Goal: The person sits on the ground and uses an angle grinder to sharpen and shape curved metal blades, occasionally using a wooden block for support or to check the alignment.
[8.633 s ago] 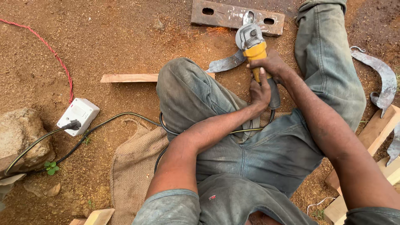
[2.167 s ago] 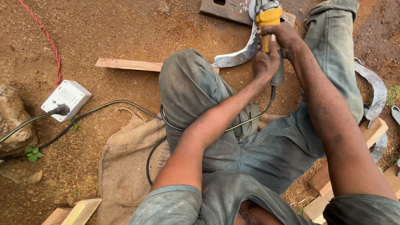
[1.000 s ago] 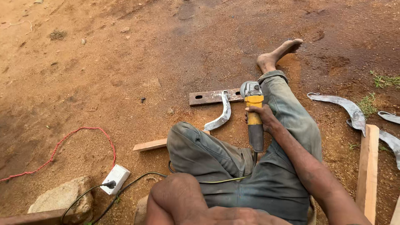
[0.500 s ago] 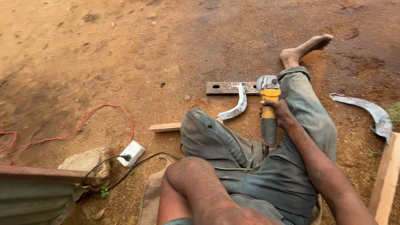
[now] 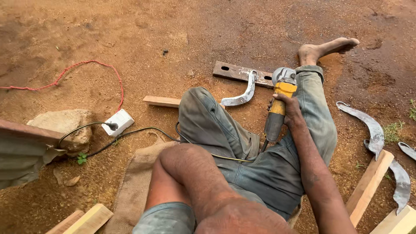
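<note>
I sit on bare red earth with my legs out. My right hand (image 5: 288, 110) grips the body of a yellow angle grinder (image 5: 281, 89), whose disc end rests near a flat metal bar with holes (image 5: 234, 71). A curved steel blade (image 5: 243, 93) lies against that bar, just left of the grinder. My left arm (image 5: 186, 169) is bent up close to the camera, and its hand is hidden from view. The grinder's black cord runs across my lap.
A white socket box (image 5: 120, 122) with a black plug lies left of my knee, beside a rock (image 5: 65, 123) and a red cable (image 5: 93, 65). More curved blades (image 5: 368, 125) and wooden planks (image 5: 370, 186) lie right. Burlap (image 5: 134, 190) is under me.
My left hand has come off the grinder and the arm has lifted toward my head. The view has pulled back and tilted up; only my right hand stays on the tool.
</note>
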